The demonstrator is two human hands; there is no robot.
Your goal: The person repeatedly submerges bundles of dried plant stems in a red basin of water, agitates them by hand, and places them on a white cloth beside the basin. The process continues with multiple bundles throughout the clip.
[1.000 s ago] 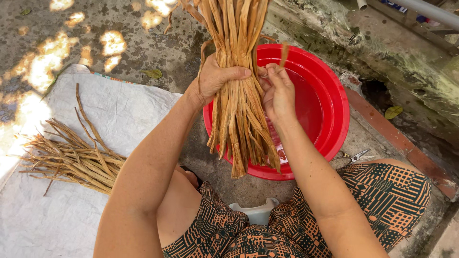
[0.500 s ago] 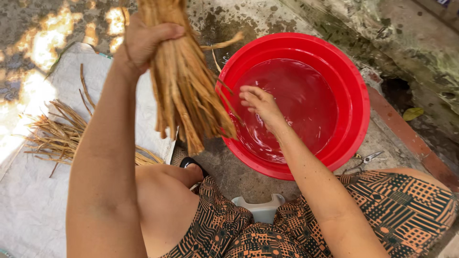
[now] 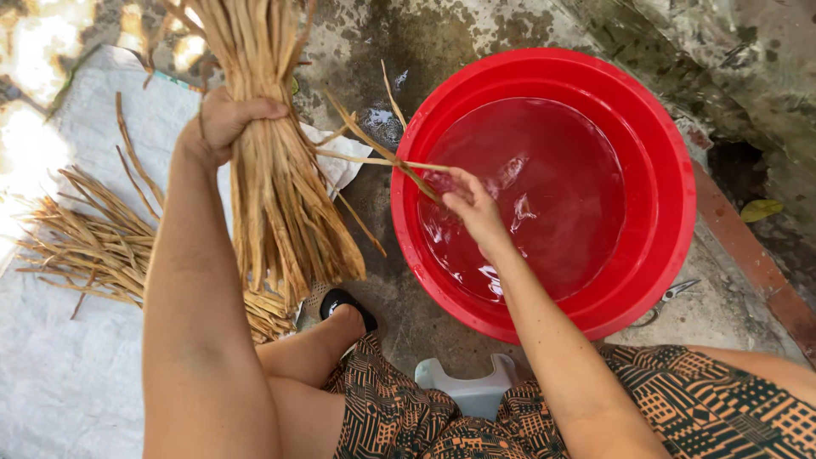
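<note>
My left hand (image 3: 228, 121) grips a thick bundle of tan dried plant strips (image 3: 276, 195), held upright over the ground left of a red basin (image 3: 671, 212). The basin holds clear water. My right hand (image 3: 472, 204) is over the basin's left side, pinching the ends of a few loose strips (image 3: 382, 153) that stick out from the bundle across the rim.
A pile of the same dried strips (image 3: 93, 246) lies on a white woven sack (image 3: 59, 374) at the left. Scissors (image 3: 671, 297) lie on the concrete right of the basin. A small grey stool (image 3: 476, 387) is under me; a stone wall runs along the right.
My left hand has carried the bundle off the basin to the left. My right hand has let go of the bundle and now picks at a few loose strips over the water.
</note>
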